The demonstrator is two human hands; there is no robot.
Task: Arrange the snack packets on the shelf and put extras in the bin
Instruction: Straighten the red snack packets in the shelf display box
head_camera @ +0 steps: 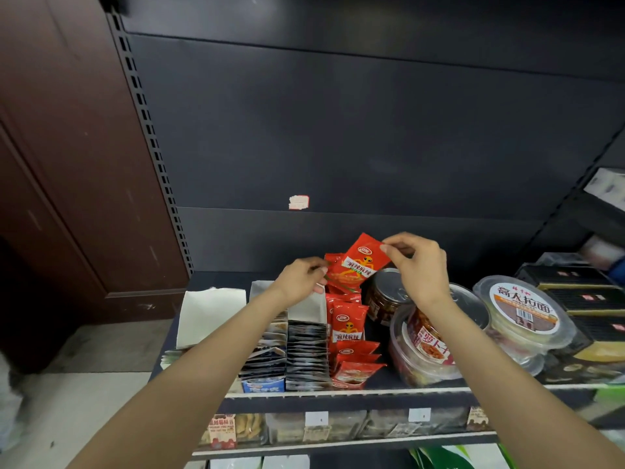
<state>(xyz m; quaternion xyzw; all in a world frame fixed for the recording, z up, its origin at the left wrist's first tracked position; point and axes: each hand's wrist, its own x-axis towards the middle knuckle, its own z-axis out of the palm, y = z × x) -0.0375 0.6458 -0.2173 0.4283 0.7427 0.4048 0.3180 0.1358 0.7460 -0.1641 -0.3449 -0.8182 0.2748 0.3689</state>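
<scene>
Two hands are at work on one red snack packet (pixel 358 264), held up in the air above the back of the shelf (pixel 338 390). The right hand (pixel 419 265) pinches its top corner between thumb and fingertip; the left hand (pixel 301 277) holds the lower left edge, fingers curled around it. Directly below that grip stands a row of matching red packets (pixel 348 328), with dark packets (pixel 306 353) filed just to its left and round tubs (pixel 422 340) to its right. The packet looks light, thin and floppy, with a slick foil skin, so a pinch on the sealed edges seems safest; squeezing the middle could crush what is inside.
</scene>
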